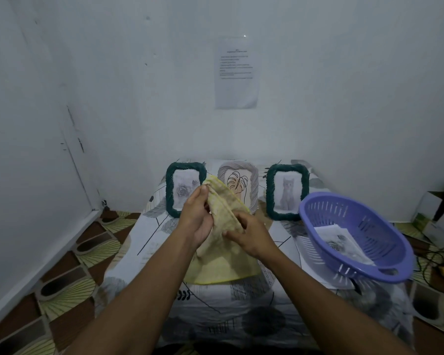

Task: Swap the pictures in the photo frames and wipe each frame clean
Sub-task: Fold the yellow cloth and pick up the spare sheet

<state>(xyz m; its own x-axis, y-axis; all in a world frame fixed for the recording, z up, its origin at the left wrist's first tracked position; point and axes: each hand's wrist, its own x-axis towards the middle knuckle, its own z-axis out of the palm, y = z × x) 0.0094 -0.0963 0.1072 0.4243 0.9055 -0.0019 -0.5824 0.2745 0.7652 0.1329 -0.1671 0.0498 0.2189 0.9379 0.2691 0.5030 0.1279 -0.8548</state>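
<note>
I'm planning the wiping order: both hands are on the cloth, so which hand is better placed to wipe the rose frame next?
Left, probably. The left hand holds the yellow cloth directly in front of the rose frame. The right hand holds the cloth lower and farther from it.
</note>
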